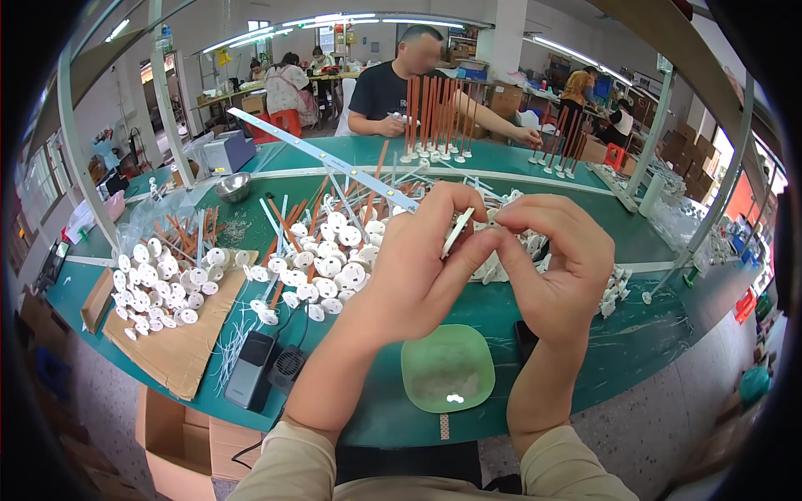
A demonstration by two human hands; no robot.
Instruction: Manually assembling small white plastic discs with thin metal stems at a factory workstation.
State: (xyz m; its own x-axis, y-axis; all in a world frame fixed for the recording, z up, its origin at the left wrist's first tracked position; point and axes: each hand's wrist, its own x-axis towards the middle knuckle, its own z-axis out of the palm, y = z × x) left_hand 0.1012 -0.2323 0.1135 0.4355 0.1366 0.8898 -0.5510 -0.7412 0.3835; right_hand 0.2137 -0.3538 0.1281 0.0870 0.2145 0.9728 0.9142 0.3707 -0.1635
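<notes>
My left hand point(418, 267) grips a white round disc point(458, 232), seen nearly edge-on, between thumb and fingers. A long pale LED strip point(322, 157) with small yellow chips runs from that hand up to the left. It seems joined to the disc, but the joint is hidden by my fingers. Close beside the disc, my right hand point(560, 259) has its thumb and index finger pinched together. Whatever those fingertips hold is too small to make out. Behind my hands lies a heap of white discs point(330, 267), several with strips attached.
Below my hands sits a translucent green bowl point(480, 355). On the left, more discs lie on cardboard point(180, 359), near a grey power bank point(251, 371) and small fan point(288, 363). A metal bowl point(233, 188) stands farther back. Across the table, a person works beside upright brown strips point(434, 117).
</notes>
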